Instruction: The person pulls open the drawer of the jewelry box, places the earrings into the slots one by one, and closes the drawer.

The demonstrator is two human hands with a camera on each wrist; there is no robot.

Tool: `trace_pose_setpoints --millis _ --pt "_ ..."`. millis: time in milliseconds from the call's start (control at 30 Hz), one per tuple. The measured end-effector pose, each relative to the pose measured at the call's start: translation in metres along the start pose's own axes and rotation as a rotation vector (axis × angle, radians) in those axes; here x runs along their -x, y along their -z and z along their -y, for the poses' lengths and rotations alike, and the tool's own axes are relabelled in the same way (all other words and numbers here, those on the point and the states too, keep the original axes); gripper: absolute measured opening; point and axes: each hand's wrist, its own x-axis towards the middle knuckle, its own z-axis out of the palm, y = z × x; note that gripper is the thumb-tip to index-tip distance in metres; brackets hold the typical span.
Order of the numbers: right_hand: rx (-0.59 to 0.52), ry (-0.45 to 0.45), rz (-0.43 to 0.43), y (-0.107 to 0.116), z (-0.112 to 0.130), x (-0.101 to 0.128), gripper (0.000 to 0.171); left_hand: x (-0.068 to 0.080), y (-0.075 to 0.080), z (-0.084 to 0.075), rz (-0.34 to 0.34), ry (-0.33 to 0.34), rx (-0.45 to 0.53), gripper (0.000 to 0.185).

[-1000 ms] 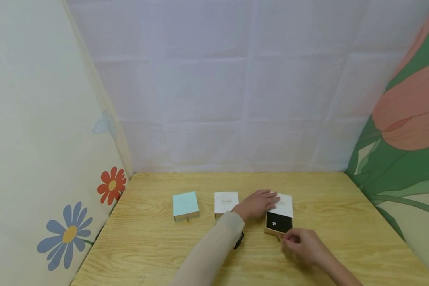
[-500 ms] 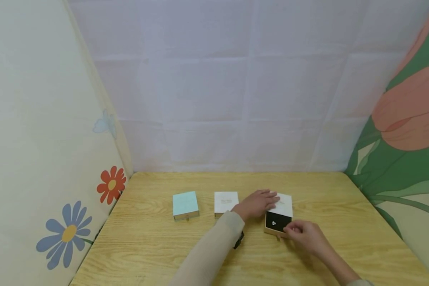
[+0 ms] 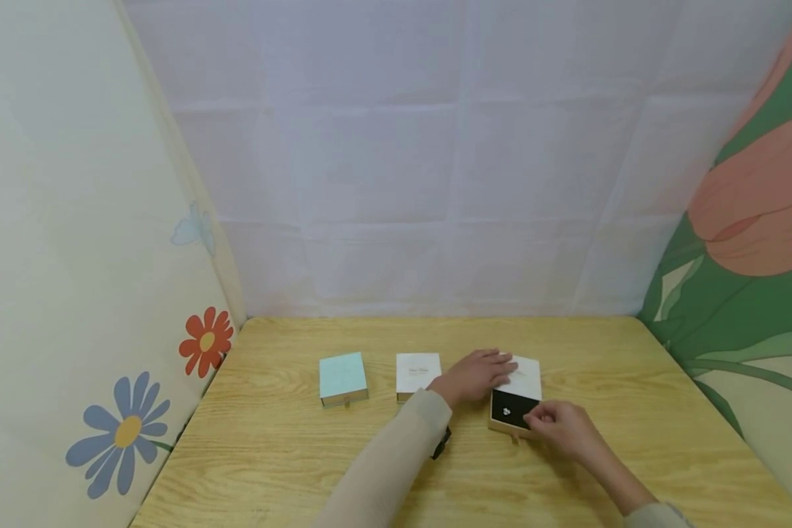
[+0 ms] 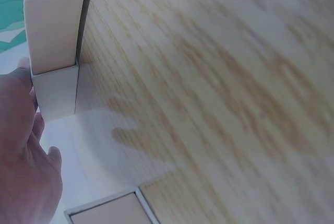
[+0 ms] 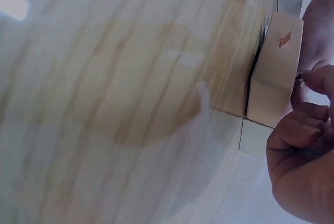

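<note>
Left hand lies flat, fingers straight, on the white sleeve of the drawer box mid-table. Right hand has its fingertips curled over the open black tray, maybe pinching the tiny earring, though it's hard to tell. A clumsy pinch could flick that stud onto the wooden table.

My left hand fills the lower left edge, fingers lying fairly straight and relaxed, gripping nothing I can see. Just beyond the fingers, a box at upper left: tan part farther along, paler section nearest the hand, dark seam down one side. Whether my fingers touch it, cannot tell. Wooden table spreads across the rest, grain blurred. Corner of a second box at bottom edge.
</note>
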Motion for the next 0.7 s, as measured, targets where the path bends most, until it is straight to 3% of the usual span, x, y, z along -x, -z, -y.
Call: trace_pose_setpoints --millis 233,700 --pt "0.042 -0.003 0.009 -0.0001 0.0015 -0.0025 0.013 -0.001 -0.0017 0.0011 -0.013 -0.018 -0.036 0.051" --pt "0.103 -0.008 0.01 0.0001 0.0054 -0.0081 0.013 -0.0015 -0.0028 0.0029 -0.014 -0.023 0.017 0.051"
